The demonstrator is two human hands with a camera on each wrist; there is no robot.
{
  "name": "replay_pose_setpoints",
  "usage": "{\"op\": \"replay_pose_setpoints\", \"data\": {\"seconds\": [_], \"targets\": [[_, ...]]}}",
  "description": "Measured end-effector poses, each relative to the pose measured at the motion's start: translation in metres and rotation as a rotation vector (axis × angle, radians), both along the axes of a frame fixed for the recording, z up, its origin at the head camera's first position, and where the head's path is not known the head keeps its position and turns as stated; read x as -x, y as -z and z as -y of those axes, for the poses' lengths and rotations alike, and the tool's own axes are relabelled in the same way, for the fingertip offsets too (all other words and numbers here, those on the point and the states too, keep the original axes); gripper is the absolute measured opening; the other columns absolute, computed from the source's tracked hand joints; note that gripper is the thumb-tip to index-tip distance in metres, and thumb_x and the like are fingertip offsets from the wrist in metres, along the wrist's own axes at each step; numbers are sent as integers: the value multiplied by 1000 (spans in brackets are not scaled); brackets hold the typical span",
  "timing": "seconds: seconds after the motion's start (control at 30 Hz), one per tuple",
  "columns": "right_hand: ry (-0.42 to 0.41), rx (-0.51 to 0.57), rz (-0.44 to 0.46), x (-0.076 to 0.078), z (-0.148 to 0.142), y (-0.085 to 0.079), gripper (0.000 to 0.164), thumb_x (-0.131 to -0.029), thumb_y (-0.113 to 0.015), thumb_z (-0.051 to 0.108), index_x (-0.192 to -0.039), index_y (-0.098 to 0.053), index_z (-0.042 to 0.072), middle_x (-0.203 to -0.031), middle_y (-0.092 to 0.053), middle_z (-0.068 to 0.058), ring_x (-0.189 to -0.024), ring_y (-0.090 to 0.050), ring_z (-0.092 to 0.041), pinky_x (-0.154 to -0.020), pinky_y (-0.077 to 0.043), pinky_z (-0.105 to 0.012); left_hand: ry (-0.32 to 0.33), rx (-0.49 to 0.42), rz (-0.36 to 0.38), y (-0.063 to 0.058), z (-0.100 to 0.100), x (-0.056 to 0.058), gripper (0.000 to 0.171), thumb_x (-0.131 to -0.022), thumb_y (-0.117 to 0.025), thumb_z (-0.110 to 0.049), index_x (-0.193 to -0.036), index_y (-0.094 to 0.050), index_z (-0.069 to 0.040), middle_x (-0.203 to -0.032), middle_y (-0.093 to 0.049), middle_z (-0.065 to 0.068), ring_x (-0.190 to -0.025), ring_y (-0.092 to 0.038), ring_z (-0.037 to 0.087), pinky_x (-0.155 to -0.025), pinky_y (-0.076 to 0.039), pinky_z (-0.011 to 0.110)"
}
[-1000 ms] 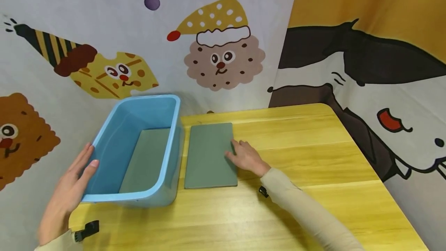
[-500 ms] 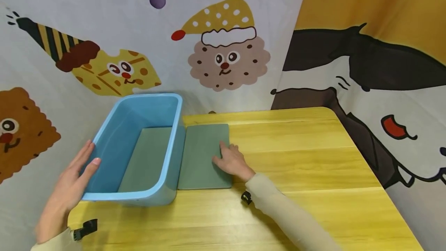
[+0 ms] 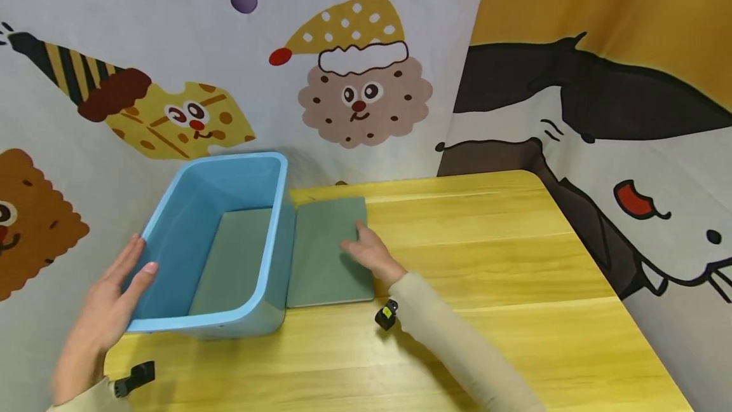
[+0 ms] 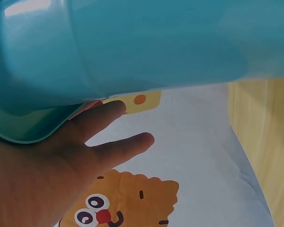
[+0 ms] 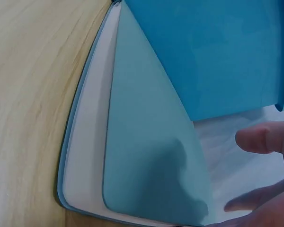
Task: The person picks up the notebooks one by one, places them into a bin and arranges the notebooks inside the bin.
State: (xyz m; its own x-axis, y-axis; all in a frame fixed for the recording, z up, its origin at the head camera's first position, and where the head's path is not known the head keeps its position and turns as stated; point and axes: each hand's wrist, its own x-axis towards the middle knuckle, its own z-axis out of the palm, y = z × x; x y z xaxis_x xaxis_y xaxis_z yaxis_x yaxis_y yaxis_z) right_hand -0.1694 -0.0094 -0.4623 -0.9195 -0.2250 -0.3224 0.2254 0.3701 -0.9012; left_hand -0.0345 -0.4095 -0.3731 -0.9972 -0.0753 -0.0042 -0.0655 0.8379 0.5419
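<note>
A light blue plastic bin (image 3: 200,322) stands at the table's left, a grey-green flat sheet or cover (image 3: 234,259) lying on its floor. My left hand (image 3: 108,310) rests at the bin's left rim, thumb over the edge and straight fingers (image 4: 120,151) spread outside. Right of the bin, against its wall, lies a closed grey-green notebook (image 3: 320,259); the right wrist view shows pale pages (image 5: 87,137) between its covers. My right hand (image 3: 372,252) is at the notebook's right edge, fingers extended, thumb (image 5: 260,138) apart from them. Its exact contact is unclear.
Yellow wood-grain table (image 3: 486,259) extends to the right of the notebook and in front of the bin. A cartoon-printed cloth (image 3: 354,164) hangs behind and beside the table. Black straps sit at both wrists.
My right hand has moved left along with the notebook, closing the gap between the notebook and the bin. My left hand has stayed at the bin's rim.
</note>
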Motion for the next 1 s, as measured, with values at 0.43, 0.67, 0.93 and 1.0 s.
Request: {"op": "replay_pose_setpoints", "data": {"seconds": [0.43,0.67,0.93,1.0], "targets": [[167,194,91,16,-4,-2,82,-93,-68,18,-163,-29,4,-167,-29,-18,-145,-38,-40,-116,-35,-58,27,-9,-21,1,1,-3,66,-113,-36,-34,-167,-3,-14,-173,6,10,-151,0,59,-109,2,83],[299,351,202,29,-21,9,73,-92,-67,13,-159,-40,8,-97,-57,-1,-96,-53,-19,-82,-51,-35,39,-18,-48,5,3,-6,64,-113,-36,-32,-167,-4,-16,-173,6,5,-152,0,57,-111,3,80],[122,365,125,29,-26,11,67,-96,-64,14,-159,-45,23,-110,-65,-8,-80,-53,-15,-71,-47,-27,38,-22,-61,5,2,-4,63,-113,-34,-31,-167,-6,-13,-174,5,6,-152,-2,57,-112,1,81],[51,314,75,26,-25,10,65,-97,-63,18,-159,-45,25,-137,-61,-10,-93,-55,-17,-78,-50,-32,36,-26,-63,5,2,-5,63,-113,-34,-31,-167,-6,-12,-174,5,7,-152,-1,57,-112,2,81]]}}
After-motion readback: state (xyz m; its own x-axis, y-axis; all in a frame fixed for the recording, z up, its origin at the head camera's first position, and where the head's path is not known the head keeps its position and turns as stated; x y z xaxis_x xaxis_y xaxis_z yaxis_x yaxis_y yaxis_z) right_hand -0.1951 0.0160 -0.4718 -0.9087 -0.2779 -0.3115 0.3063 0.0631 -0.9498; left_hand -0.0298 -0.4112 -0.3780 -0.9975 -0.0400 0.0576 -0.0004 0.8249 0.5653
